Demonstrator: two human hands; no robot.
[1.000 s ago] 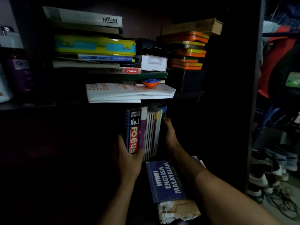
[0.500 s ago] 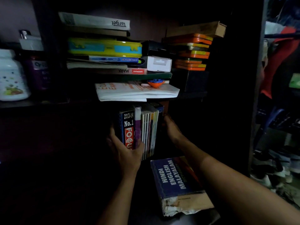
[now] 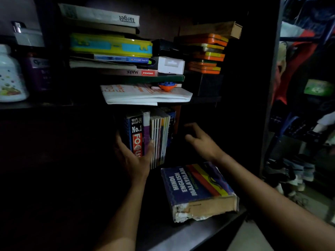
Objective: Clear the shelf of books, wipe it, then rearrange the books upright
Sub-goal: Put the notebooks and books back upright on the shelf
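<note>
A row of upright books [image 3: 159, 136] stands on the dark lower shelf [image 3: 183, 232], led on the left by a thick "Focus" book [image 3: 136, 131]. My left hand [image 3: 133, 158] grips the Focus book, thumb across its spine and fingers behind its left side. My right hand [image 3: 201, 142] hovers to the right of the row, fingers loosely spread, touching nothing. A thick blue dictionary [image 3: 197, 189] lies flat on the shelf near the front edge, below my right forearm.
The upper shelf carries a flat pile: a white book [image 3: 145, 94], an orange-blue toy [image 3: 167, 86], a yellow-blue case [image 3: 112, 45], a white box [image 3: 171, 65], orange tins [image 3: 208, 55]. A white bottle [image 3: 10, 77] stands far left. Clothes and shoes lie right of the cabinet wall [image 3: 270, 105].
My right hand has come off the right end of the upright row and drawn back to the right. My left hand stays on the Focus book. The view shifted, showing more of the dictionary.
</note>
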